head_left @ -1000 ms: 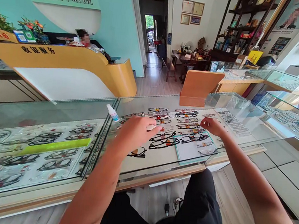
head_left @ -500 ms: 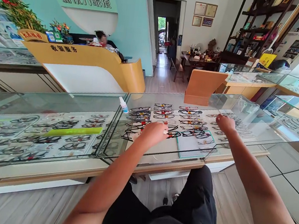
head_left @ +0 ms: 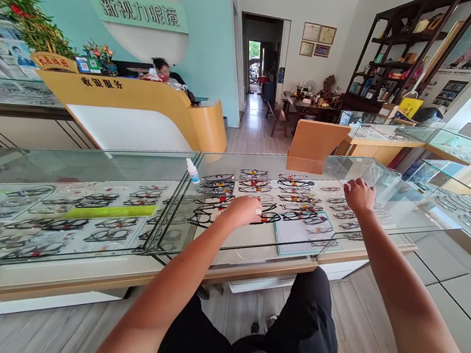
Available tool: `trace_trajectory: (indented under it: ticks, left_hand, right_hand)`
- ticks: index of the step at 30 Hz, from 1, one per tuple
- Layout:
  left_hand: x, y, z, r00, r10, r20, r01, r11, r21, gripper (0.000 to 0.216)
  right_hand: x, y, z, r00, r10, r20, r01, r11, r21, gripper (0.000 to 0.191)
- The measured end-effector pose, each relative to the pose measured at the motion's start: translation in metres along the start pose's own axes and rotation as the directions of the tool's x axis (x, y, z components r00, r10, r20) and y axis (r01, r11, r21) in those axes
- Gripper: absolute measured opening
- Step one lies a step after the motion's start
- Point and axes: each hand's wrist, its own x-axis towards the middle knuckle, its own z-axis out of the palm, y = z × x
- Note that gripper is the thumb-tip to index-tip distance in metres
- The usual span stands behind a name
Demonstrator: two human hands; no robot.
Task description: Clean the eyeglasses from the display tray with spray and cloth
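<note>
My left hand (head_left: 243, 211) is closed over the glass display counter (head_left: 227, 252), its fingers curled down. A scrap of white shows at its fingertips, too small to name. Rows of eyeglasses (head_left: 300, 215) lie around it, several of them dark-framed with red or orange tags. Farther right, my right hand (head_left: 359, 196) has its fingers apart and bent, at the glass above more glasses (head_left: 347, 216); nothing shows in it. Between the hands lies a pale, teal-edged pad (head_left: 296, 240). A small white spray bottle (head_left: 192, 171) stands left of my left hand.
An orange-brown board (head_left: 316, 146) stands at the counter's far edge. Another glass case (head_left: 72, 165) with glasses adjoins on the left. Behind it is a yellow reception desk (head_left: 143, 92) with a person (head_left: 174, 77). More glass cases (head_left: 457, 146) are at right.
The view has tilted up slightly. My right hand's fingers have spread from a more closed pose. My left hand stays closed at nearly the same spot among the glasses.
</note>
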Motion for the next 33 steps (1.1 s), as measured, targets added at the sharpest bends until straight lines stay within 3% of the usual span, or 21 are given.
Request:
trace_trajectory:
  ticks: [4,7,9,13,16,20,23,27,33]
  left_hand:
    - [-0.02,-0.016,-0.028,0.998,0.063,0.03,-0.058,0.987,-0.15,0.023]
    - [-0.049,-0.033,-0.056,0.992,0.071,-0.103,-0.106,0.913,-0.394,0.036]
    - [-0.071,-0.042,-0.072,0.968,-0.018,-0.252,-0.119,0.846,-0.52,0.039]
    - [-0.109,-0.054,-0.086,0.854,-0.203,-0.48,-0.189,0.737,-0.649,0.032]
    - [-0.131,-0.058,-0.083,0.791,-0.298,-0.534,-0.22,0.675,-0.704,0.031]
    - [-0.165,-0.067,-0.075,0.735,-0.364,-0.572,-0.195,0.695,-0.692,0.027]
    - [-0.194,-0.076,-0.069,0.705,-0.4,-0.586,-0.145,0.727,-0.671,0.026]
    - [-0.222,-0.086,-0.063,0.681,-0.441,-0.585,-0.095,0.739,-0.667,0.023]
    - [-0.214,-0.093,-0.059,0.658,-0.478,-0.582,-0.107,0.706,-0.7,0.027]
  right_hand:
    - [-0.009,-0.039,-0.031,0.972,-0.082,-0.222,0.102,0.992,0.081,0.049]
    - [-0.03,-0.083,-0.057,0.925,-0.182,-0.333,0.242,0.958,0.151,0.041]
    - [-0.052,-0.122,-0.07,0.89,-0.309,-0.335,0.393,0.893,0.219,0.033]
    - [-0.108,-0.217,-0.076,0.754,-0.594,-0.279,0.654,0.644,0.397,0.027]
    - [-0.141,-0.287,-0.069,0.67,-0.709,-0.22,0.699,0.503,0.508,0.025]
    - [-0.157,-0.351,-0.063,0.623,-0.772,-0.128,0.704,0.481,0.523,0.021]
    - [-0.154,-0.371,-0.062,0.616,-0.782,-0.097,0.711,0.498,0.496,0.022]
    - [-0.143,-0.379,-0.058,0.632,-0.771,-0.085,0.698,0.518,0.495,0.028]
    - [-0.132,-0.388,-0.054,0.628,-0.774,-0.076,0.697,0.517,0.496,0.031]
